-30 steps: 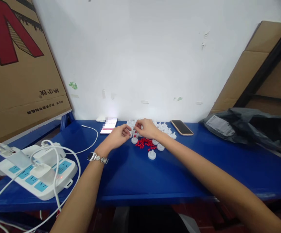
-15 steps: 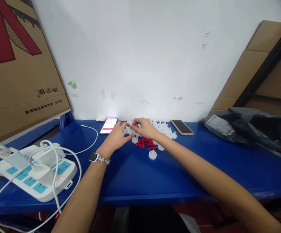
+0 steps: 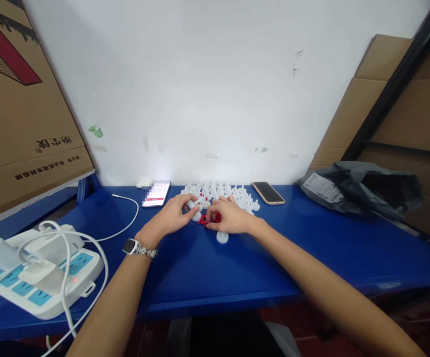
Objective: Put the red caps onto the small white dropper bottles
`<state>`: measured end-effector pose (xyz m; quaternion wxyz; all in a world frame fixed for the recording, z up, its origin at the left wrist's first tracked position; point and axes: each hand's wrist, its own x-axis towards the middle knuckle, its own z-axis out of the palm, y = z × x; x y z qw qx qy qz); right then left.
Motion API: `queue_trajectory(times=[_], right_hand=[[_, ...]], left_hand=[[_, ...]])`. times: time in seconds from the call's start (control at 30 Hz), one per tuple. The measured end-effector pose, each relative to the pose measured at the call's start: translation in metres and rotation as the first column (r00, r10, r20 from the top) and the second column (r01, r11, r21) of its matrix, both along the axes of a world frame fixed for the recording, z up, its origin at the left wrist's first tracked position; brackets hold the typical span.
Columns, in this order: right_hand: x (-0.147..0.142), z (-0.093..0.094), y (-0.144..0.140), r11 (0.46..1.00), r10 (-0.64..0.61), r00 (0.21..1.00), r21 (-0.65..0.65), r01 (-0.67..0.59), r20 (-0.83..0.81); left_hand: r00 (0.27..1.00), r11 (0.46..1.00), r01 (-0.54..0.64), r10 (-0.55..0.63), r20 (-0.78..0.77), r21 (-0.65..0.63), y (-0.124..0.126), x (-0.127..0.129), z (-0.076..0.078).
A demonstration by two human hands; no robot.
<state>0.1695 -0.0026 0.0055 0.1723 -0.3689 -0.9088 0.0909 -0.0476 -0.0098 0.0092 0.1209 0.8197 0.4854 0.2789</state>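
Observation:
Several small white plastic caps lie in a cluster near the wall on the blue table. A little pile of tiny red pieces sits just in front of them. My left hand, with a watch on its wrist, pinches one white cap between thumb and fingers. My right hand rests palm down over the red pile, its fingertips on the red pieces; whether it grips one is hidden. A single white cap lies just in front of my right hand.
A lit phone with a white cable lies left of the caps, a dark phone right of them. A white power strip with plugged chargers sits at front left. A grey plastic bag lies at right; cardboard leans on both sides.
My right hand has dropped from the white caps onto the red pile. My left hand now holds a white cap. The view has shifted slightly right.

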Motion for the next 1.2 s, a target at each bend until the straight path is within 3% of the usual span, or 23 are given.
queue_trajectory(times=[0.23, 0.37, 0.47, 0.57, 0.7, 0.8, 1.03, 1.13, 1.2], right_hand=[[-0.003, 0.004, 0.005, 1.000, -0.006, 0.999, -0.023, 0.007, 0.048], [0.002, 0.004, 0.006, 0.997, -0.053, 0.972, -0.072, 0.037, -0.228], [0.003, 0.005, 0.009, 0.958, -0.117, 0.816, -0.282, -0.059, -0.566], [0.002, 0.005, 0.011, 0.894, -0.166, 0.659, -0.394, -0.213, -0.733], [-0.001, 0.004, 0.011, 0.875, -0.180, 0.598, -0.405, -0.266, -0.781], [0.000, 0.005, 0.010, 0.888, -0.200, 0.555, -0.389, -0.245, -0.808], [-0.003, 0.008, 0.006, 0.879, -0.221, 0.540, -0.406, -0.251, -0.812], [-0.004, 0.009, 0.005, 0.879, -0.249, 0.495, -0.409, -0.245, -0.833], [-0.004, 0.008, 0.005, 0.881, -0.241, 0.518, -0.409, -0.237, -0.820]], left_hand=[[1.000, 1.000, 0.019, -0.019, -0.016, -0.004, -0.001, 0.002, 0.002], [1.000, 1.000, 0.019, -0.019, 0.005, -0.007, -0.002, 0.004, 0.001], [0.999, 0.999, 0.044, -0.044, 0.024, 0.002, -0.004, 0.008, 0.000], [0.995, 0.996, 0.089, -0.089, 0.034, 0.017, -0.006, 0.013, -0.001], [0.989, 0.990, 0.142, -0.142, 0.033, 0.001, -0.010, 0.019, 0.001], [0.992, 0.993, 0.116, -0.116, 0.056, -0.002, -0.012, 0.020, 0.003], [0.984, 0.987, 0.156, -0.159, 0.080, 0.036, -0.015, 0.023, 0.004], [0.985, 0.991, 0.124, -0.129, 0.115, 0.053, -0.017, 0.026, 0.004], [0.984, 0.992, 0.099, -0.109, 0.143, 0.072, -0.019, 0.028, 0.004]])
